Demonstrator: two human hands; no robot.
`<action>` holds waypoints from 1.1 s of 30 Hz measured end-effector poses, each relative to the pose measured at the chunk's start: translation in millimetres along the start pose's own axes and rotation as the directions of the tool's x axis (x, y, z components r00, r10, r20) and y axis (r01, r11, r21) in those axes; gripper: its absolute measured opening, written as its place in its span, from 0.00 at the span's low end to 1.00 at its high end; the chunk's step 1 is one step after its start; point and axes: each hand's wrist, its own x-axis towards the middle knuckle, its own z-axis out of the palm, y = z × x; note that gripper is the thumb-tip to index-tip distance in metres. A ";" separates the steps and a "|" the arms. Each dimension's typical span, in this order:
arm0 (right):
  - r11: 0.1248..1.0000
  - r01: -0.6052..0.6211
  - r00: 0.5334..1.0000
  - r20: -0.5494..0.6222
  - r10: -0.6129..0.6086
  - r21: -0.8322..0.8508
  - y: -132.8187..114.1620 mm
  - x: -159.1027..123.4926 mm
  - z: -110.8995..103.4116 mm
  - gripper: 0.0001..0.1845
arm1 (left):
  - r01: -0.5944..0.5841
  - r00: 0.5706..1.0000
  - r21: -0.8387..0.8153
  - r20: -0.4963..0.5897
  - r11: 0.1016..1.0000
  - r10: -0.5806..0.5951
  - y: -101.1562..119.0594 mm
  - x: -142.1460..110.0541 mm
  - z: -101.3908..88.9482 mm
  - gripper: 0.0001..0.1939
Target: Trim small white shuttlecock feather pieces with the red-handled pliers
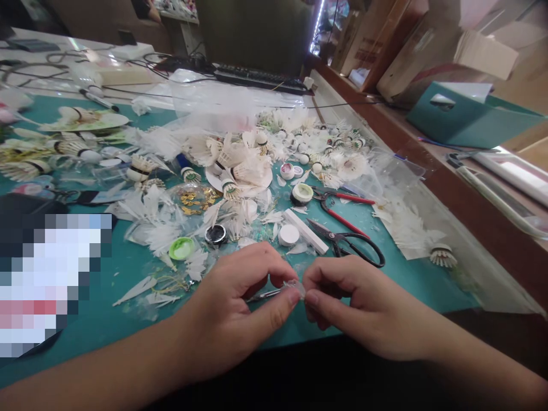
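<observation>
My left hand pinches a small, translucent whitish piece between thumb and forefinger; its exact kind is too small to make out. My right hand meets it from the other side, thumb and fingertips closed on the piece's right edge. A thin metal tool shows behind the left thumb, partly hidden by the hand. Just beyond the hands lie black-handled scissors, a white block and a round white lid. A green-rimmed pot and a black pot stand beyond the left hand.
Shuttlecocks and loose feathers crowd the green mat. Gold flakes, red-handled pliers and a cream-filled jar lie among them. A bright screen is at left, a keyboard behind, a teal box right.
</observation>
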 end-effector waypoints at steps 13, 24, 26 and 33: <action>0.998 -0.012 0.999 -0.052 0.015 0.057 4.3 -0.9 -6.7 0.14 | 0.037 0.999 0.056 0.029 0.998 -0.038 0.9 3.3 -2.5 0.11; 0.965 0.178 0.962 -0.239 -0.130 0.193 9.9 5.3 -1.8 0.06 | 0.149 0.988 -0.023 0.048 0.989 -0.148 -3.7 3.8 -2.1 0.13; 0.958 0.205 0.951 -0.270 -0.147 0.200 10.2 5.1 -0.7 0.05 | 0.178 0.983 -0.048 0.060 0.983 -0.175 -2.5 3.8 -1.9 0.13; 0.954 0.283 0.919 -0.313 -0.240 0.099 11.4 3.6 0.8 0.03 | 0.236 0.972 -0.102 0.019 0.966 -0.235 0.8 0.7 -1.0 0.14</action>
